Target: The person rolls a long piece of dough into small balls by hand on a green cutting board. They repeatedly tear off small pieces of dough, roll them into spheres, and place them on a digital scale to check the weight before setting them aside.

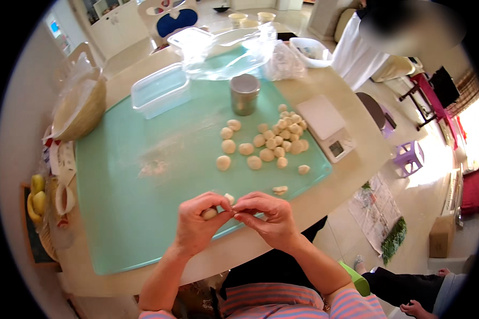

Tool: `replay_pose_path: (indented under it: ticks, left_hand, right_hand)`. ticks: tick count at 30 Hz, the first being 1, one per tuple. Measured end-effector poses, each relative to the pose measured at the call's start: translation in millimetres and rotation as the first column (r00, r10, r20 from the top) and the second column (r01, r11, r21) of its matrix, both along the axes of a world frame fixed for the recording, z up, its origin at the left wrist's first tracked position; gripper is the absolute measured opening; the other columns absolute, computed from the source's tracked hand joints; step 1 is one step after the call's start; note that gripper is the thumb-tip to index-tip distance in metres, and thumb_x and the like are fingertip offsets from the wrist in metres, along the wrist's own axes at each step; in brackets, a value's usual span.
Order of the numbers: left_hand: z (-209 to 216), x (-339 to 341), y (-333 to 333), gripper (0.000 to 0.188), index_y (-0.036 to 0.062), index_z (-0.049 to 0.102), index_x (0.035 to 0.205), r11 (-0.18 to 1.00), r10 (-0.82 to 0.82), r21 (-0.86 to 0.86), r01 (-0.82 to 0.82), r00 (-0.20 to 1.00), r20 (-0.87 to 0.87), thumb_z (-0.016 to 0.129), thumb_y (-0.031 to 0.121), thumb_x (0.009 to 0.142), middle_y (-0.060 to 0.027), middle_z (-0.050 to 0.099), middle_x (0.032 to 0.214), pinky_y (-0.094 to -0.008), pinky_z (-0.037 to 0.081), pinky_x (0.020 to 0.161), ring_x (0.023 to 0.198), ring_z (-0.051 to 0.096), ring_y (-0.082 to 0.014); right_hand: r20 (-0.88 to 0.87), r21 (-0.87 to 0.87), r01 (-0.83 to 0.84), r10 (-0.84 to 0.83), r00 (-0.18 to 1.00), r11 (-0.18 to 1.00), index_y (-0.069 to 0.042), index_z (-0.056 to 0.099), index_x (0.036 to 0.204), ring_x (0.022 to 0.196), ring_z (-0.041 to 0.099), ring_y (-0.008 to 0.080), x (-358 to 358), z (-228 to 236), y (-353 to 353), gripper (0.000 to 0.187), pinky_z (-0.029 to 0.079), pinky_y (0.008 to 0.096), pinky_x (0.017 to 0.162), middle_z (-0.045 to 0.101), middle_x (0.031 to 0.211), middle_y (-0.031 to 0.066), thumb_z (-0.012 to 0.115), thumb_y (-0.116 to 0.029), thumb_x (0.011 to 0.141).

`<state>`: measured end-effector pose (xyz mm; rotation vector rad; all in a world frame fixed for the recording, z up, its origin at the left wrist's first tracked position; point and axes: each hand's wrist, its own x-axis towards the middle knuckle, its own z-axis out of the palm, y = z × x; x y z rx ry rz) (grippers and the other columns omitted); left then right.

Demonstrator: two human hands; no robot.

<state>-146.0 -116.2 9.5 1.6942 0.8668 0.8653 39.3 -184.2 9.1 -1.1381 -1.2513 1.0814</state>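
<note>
My left hand (199, 218) is closed, its fingers curled round a pale dough ball (209, 213) that shows in its palm. My right hand (266, 215) is pinched, thumb and fingertips meeting those of the left hand; what lies in that pinch is too small to make out. Just beyond the fingertips is a small dough piece (229, 198); whether it touches them I cannot tell. Both hands are over the front edge of a green mat (127, 212). Farther off, many dough balls (254, 162) sit on the mat, and a flattened dough bit (280, 190) lies nearer my right hand.
A metal canister (245, 95) stands behind the dough, with a white kitchen scale (327, 127) to its right. Clear plastic containers (162, 90) and bags (229, 53) lie at the back. A basket (82, 109) is at left. Two other people are nearby on the right.
</note>
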Motion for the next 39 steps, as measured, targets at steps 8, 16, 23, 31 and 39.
replay_pose_path:
  ticks: [8,16,23,31,39]
  left_hand:
    - [16.4,1.3,1.2,0.025,0.0002,0.073,0.105,0.989,-0.039,-0.144,0.014,0.984,-0.174,0.078,-0.005,0.081,-0.0056,0.072,0.089,-0.0242,0.052,0.070,0.080,0.065,-0.0102]
    - [8.0,-2.3,-0.7,0.008,-0.0037,0.070,0.099,0.973,0.043,-0.226,-0.052,0.998,-0.041,0.070,-0.002,0.091,-0.0022,0.071,0.085,-0.0206,0.050,0.067,0.076,0.063,-0.0064]
    - [11.1,-6.1,7.1,0.009,-0.0023,0.069,0.094,0.947,0.150,-0.292,-0.136,0.988,0.024,0.064,0.005,0.098,0.0035,0.064,0.075,-0.0184,0.030,0.049,0.056,0.039,0.0018]
    - [11.2,-10.6,10.5,0.003,-0.0009,0.068,0.096,0.960,0.125,-0.245,-0.133,0.991,-0.046,0.069,-0.001,0.093,0.0071,0.059,0.074,-0.0180,0.030,0.052,0.060,0.038,0.0018]
    - [20.0,-2.5,4.8,0.013,0.0003,0.068,0.094,0.959,0.161,-0.215,-0.184,0.980,-0.120,0.069,-0.009,0.085,0.0054,0.059,0.078,-0.0183,0.035,0.054,0.061,0.041,0.0008]
  right_hand:
    - [0.269,0.064,0.004,-0.021,0.963,0.998,-0.002,0.069,0.102,0.084,0.068,0.0206,15.6,2.6,1.8,0.018,0.055,0.0303,0.071,0.069,0.101,0.0110,0.069,0.007,0.087]
    - [0.237,0.064,-0.084,0.067,0.969,0.994,-0.003,0.071,0.105,0.089,0.068,0.0196,15.3,13.2,13.0,0.024,0.057,0.0303,0.077,0.069,0.105,0.0104,0.069,0.011,0.086]
    - [0.507,0.169,0.111,-0.184,0.842,0.979,-0.004,0.070,0.108,0.095,0.066,0.0251,60.1,26.8,37.9,0.029,0.055,0.0340,0.077,0.066,0.107,0.0110,0.074,0.006,0.081]
    - [0.682,0.222,-0.137,-0.053,0.729,0.965,-0.004,0.067,0.113,0.107,0.061,0.0332,1.9,11.3,34.1,0.036,0.048,0.0455,0.091,0.065,0.111,0.0127,0.076,-0.005,0.078]
    - [0.672,0.256,0.009,-0.184,0.718,0.967,-0.005,0.068,0.115,0.108,0.060,0.0321,20.5,6.6,12.9,0.037,0.048,0.0414,0.093,0.064,0.114,0.0127,0.077,-0.001,0.078]
